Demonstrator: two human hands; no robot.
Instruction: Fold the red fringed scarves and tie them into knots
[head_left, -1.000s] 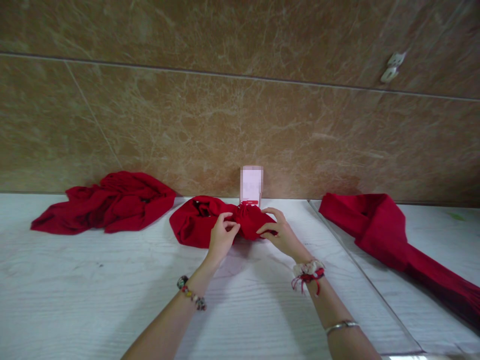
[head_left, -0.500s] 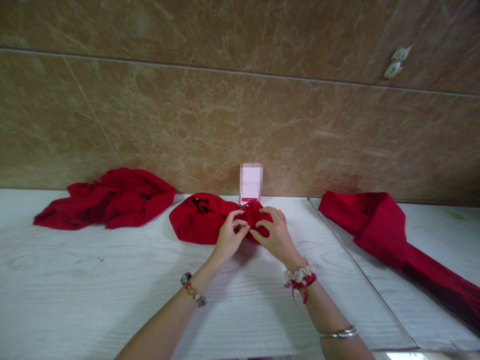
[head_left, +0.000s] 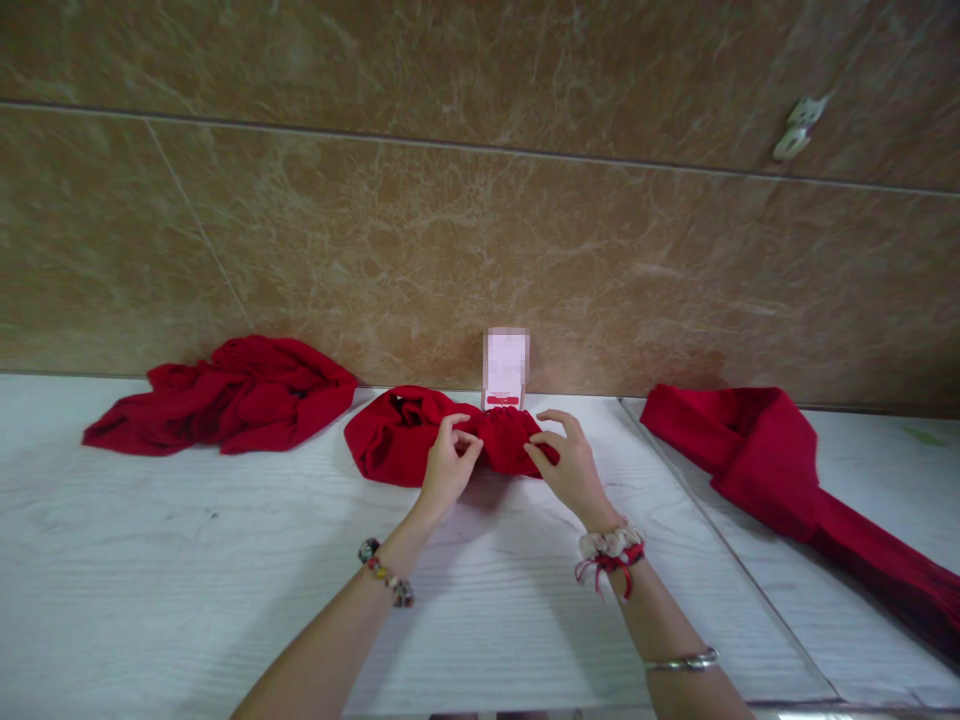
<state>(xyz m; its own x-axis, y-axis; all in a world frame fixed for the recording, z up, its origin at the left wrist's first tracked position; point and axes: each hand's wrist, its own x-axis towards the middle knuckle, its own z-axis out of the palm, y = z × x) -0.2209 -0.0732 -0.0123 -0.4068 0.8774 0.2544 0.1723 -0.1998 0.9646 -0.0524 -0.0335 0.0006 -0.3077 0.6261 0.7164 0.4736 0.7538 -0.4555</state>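
Note:
A crumpled red cloth lies on the white table against the marble wall. My left hand pinches its gathered middle, fingers closed on the fabric. My right hand grips the cloth's right end, thumb and fingers curled on the folds. Between the two hands the fabric is bunched into pleats. Just behind the cloth, a small pink card with a red base stands against the wall.
Another crumpled red cloth lies at the back left. A long red cloth stretches from the back right toward the right edge. A seam in the tabletop runs diagonally at the right. A white hook is fixed on the wall.
My hands were pressed close together on the cloth half a second ago; now they have drawn apart, spreading the bunched fabric between them.

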